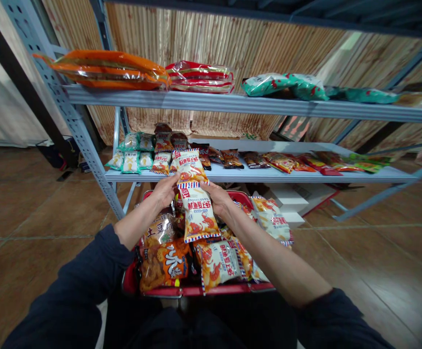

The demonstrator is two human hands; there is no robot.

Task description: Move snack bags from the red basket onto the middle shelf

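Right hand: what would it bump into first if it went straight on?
Most likely the upper shrimp-print snack bag, just at the fingertips of the right hand. Past it, the line seems to run toward the lower shelf, though depth is unclear.

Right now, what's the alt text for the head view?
The person's left hand and right hand hold two white snack bags, one above the other, over a red-rimmed basket filled with packets. Beyond, a blue-grey metal rack carries more packaged snacks.
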